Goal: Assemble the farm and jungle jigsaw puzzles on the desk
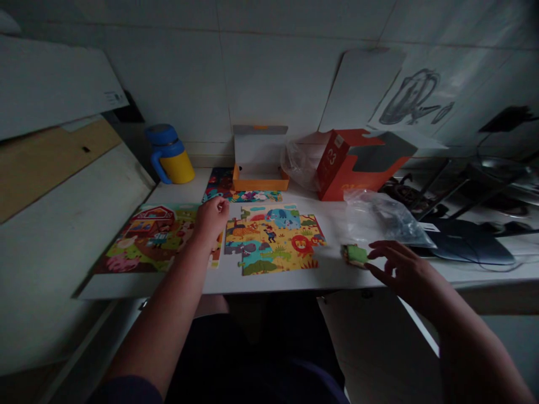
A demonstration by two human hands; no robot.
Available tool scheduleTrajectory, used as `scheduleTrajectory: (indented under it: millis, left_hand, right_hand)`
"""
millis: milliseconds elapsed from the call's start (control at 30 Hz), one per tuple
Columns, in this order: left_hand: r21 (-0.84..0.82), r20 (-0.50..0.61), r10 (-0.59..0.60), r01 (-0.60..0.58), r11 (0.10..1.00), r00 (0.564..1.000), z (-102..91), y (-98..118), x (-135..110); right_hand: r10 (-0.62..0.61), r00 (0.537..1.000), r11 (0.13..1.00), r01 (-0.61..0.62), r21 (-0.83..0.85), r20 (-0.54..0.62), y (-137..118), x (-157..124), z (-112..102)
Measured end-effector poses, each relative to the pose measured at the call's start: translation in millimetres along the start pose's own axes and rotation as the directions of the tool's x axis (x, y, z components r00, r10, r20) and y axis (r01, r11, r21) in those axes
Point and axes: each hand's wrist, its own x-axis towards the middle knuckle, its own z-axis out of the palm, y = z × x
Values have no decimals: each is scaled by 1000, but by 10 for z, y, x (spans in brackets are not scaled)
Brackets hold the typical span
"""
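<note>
A jigsaw puzzle (273, 241) with safari animals lies mostly joined on the white table, with gaps along its outline. My left hand (214, 216) is over the puzzle's left side, its fingers curled together; whatever they may hold is hidden. Toward the right, a small stack of puzzle pieces (356, 255), green on top, rests near the table's front edge. My right hand (396, 262) is just right of that stack, thumb and fingers apart, the tips at or very near its edge. Beside my left forearm lies a farm picture (143, 241) with a red barn.
At the back stand a blue and yellow mug (172, 160), an open orange box (261, 184) and a red carton (353, 168). A clear plastic bag (379, 219) lies behind the stack. Dark items, including a flat dark device (467, 242), fill the right side. Cardboard (54, 163) juts in from the left.
</note>
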Motion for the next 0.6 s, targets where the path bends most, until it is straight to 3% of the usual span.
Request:
scheduleTrajectory:
  millis: [133, 233, 333, 467, 600]
  left_hand:
    - [-7, 6, -9, 9, 1000, 1000, -13, 0, -2]
    - [-15, 37, -19, 20, 1000, 999, 5, -3, -1]
    - [-26, 64, -19, 21, 999, 998, 36, -23, 2]
    - [-20, 92, -10, 11, 1000, 996, 65, -47, -2]
    - [-26, 147, 8, -4, 1000, 989, 63, -28, -21]
  right_hand:
    - [-62, 994, 998, 60, -30, -86, -522, -13, 129]
    - [-253, 965, 965, 257, 47, -71, -912, 21, 370]
    - [-316, 949, 946, 316, 73, -11, -1187, 90, 613]
    - [-373, 928, 927, 371, 61, 19, -1329, 224, 824]
    - [-372, 928, 924, 370, 92, 7, -1324, 357, 904]
